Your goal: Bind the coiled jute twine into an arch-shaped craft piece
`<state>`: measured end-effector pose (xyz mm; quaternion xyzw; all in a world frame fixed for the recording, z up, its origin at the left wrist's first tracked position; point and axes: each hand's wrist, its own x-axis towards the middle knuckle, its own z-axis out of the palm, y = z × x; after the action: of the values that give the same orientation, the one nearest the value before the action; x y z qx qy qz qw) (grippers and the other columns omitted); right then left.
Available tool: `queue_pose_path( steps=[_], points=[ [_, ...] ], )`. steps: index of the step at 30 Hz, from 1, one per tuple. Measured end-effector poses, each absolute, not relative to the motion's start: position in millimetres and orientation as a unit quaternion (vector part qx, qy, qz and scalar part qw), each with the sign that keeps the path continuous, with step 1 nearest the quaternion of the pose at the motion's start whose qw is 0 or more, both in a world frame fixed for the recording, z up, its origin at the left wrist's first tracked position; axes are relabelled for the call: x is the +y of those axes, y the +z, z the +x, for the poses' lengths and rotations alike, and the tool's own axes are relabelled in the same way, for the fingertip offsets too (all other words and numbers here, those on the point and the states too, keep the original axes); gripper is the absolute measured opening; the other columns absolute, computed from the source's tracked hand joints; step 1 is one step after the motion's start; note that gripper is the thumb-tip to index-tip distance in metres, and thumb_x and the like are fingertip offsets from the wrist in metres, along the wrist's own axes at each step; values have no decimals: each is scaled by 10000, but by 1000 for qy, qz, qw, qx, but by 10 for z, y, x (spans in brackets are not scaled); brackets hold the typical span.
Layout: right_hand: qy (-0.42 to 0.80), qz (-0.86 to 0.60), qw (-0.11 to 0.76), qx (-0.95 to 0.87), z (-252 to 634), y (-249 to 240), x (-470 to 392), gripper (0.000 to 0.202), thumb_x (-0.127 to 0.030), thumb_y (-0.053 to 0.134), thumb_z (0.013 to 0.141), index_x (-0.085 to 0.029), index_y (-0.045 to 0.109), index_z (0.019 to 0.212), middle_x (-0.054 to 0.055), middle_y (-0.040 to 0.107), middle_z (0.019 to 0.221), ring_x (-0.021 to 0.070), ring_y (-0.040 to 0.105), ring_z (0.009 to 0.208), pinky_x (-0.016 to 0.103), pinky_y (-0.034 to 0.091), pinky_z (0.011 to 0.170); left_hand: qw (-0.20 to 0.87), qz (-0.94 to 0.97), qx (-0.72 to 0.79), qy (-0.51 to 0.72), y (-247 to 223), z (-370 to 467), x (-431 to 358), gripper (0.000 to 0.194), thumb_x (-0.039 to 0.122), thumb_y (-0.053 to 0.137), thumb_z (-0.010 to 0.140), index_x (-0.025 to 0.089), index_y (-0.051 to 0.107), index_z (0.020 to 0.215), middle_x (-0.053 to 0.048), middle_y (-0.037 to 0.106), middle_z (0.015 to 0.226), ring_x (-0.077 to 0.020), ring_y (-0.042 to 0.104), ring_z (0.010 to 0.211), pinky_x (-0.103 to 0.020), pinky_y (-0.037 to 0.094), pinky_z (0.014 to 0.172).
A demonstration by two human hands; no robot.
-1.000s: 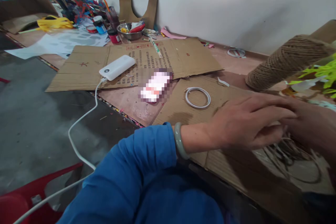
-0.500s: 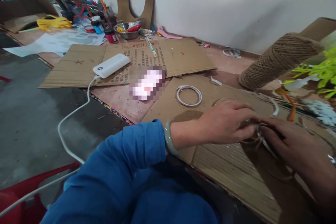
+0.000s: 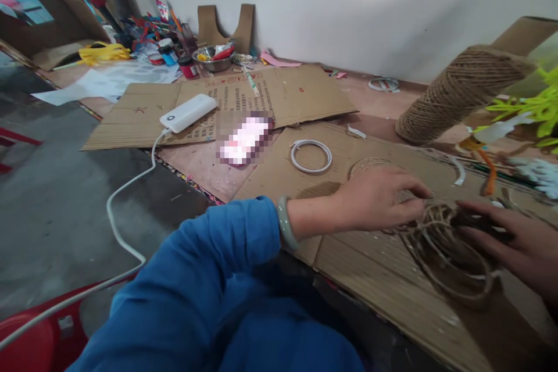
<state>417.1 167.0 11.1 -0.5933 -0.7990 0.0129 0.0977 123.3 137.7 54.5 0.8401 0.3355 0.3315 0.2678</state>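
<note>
White power bank (image 3: 188,113) on cardboard (image 3: 314,92); phone (image 3: 246,139), pale coil (image 3: 311,156) follow. Our left hand (image 3: 379,197) curls, thumb near forefinger, pinch unclear, at twine loops (image 3: 457,264) between our hands. Tilted twine spool (image 3: 462,93) behind; our right hand (image 3: 518,238) spreads thumb from fingers.

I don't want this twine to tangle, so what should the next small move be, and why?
I'd probably steady the bunched part of the twine loops with the left hand and gently spread them with the right hand: strands overlap and cross between the hands, which looks prone to snagging.
</note>
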Motion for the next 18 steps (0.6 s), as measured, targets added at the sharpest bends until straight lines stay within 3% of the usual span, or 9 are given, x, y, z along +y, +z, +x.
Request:
queue_pose_path(
  steps=[3,10,14,18],
  points=[
    [91,-605,67,-788,3935,241,1573,423,-485,512,643,-273,699,957,66,759,856,268,693,646,369,520,563,311,828,357,300,624,1308,1393,352,306,441,893,85,654,1065,-128,699,1116,-215,619,1061,-342,470,968],
    [68,-610,111,-782,3633,380,1440,470,-468,431,678,-216,695,974,112,749,965,300,706,823,419,546,687,288,823,430,234,597,1389,1468,540,456,452,887,71,558,1250,-163,616,1279,-269,562,1190,-389,442,1027],
    [71,-587,83,-802,3602,373,1462,571,-474,431,703,-116,682,1071,181,722,1062,336,687,943,447,547,764,283,842,416,197,526,1346,1416,493,462,447,895,118,588,1219,-150,651,1205,-275,586,1152,-412,459,988],
    [119,-597,45,-792,3547,409,1434,551,-419,387,746,-99,690,1076,168,737,1023,328,694,942,445,548,788,300,857,373,193,523,1315,1344,411,366,469,888,136,595,1204,-120,662,1201,-249,583,1155,-382,446,996]
  ],
)
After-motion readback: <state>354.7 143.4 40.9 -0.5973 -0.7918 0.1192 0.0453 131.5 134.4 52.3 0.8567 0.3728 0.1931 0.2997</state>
